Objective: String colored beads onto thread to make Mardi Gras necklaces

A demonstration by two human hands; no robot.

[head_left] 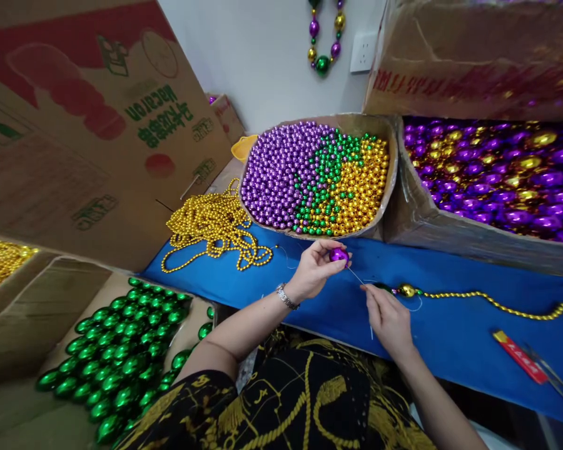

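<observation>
My left hand (pixel 316 269), a metal bracelet at its wrist, pinches a large shiny purple bead (pixel 339 256) just in front of the bead box. My right hand (pixel 390 319) is closed on a thin straight needle (pixel 355 275) whose far end meets the bead; whether it passes through is hidden. Beside the right hand lies a partly strung bead necklace (pixel 478 294), with a big gold bead (pixel 407 290), small green and purple beads and a long gold bead chain. A pale thread hangs below my right fingers.
A cardboard box (pixel 391 181) holds small purple, green and gold beads. Larger purple and gold beads (pixel 497 175) fill the right box. Gold bead chains (pixel 211 225) lie left; green beads (pixel 131 356) sit lower left. A red packet (pixel 520 357) and metal tweezers-like tool (pixel 556 381) lie right on the blue cloth.
</observation>
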